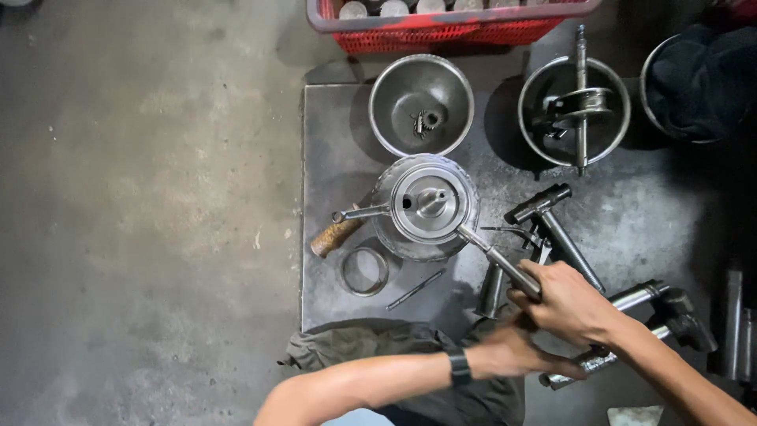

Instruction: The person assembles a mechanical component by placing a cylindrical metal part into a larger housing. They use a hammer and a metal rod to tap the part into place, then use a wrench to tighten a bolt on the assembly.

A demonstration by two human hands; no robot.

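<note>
On the steel plate (339, 158), right hand (564, 304) around a metal rod (497, 260).

Rod (505, 268): grey metal bar, tilted; upper end meets the rim of the round part, lower end inside the right hand (564, 304).
Round part (426, 207): shiny steel dome with raised centre hub, lying flat on the metal plate.
Tube (583, 364): ribbed steel, lying under the blurred left hand (512, 355).
</note>
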